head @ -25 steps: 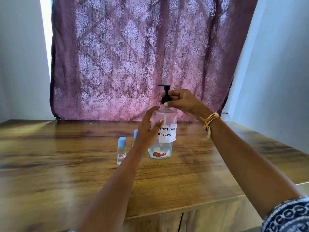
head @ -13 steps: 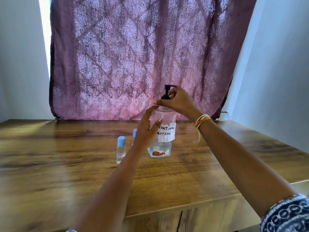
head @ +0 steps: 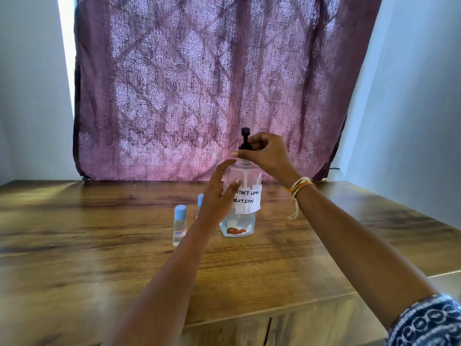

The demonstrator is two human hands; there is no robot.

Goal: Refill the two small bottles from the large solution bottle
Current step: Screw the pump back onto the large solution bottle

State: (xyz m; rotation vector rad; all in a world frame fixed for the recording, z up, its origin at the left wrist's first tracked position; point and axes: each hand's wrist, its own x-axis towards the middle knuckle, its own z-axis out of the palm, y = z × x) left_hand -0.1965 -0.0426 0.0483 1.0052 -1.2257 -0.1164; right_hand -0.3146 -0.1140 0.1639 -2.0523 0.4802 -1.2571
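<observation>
A large clear solution bottle [head: 245,216] with a white handwritten label and a black pump top [head: 245,139] stands on the wooden table [head: 99,245]. My left hand [head: 219,193] grips the bottle's body from the left. My right hand [head: 267,153] pinches the collar of the pump at the bottle's neck. One small clear bottle with a light blue cap [head: 179,224] stands to the left of the large bottle. A second small bottle [head: 200,199] is mostly hidden behind my left hand, with only its blue cap showing.
A purple patterned curtain [head: 199,83] hangs behind the table. White walls stand on both sides. The table's front edge runs across the lower part of the view, with cabinet doors [head: 249,330] beneath it.
The pump head has turned, its spout now pointing a different way, as my right hand shifted its grip round the collar. My left hand stays on the bottle.
</observation>
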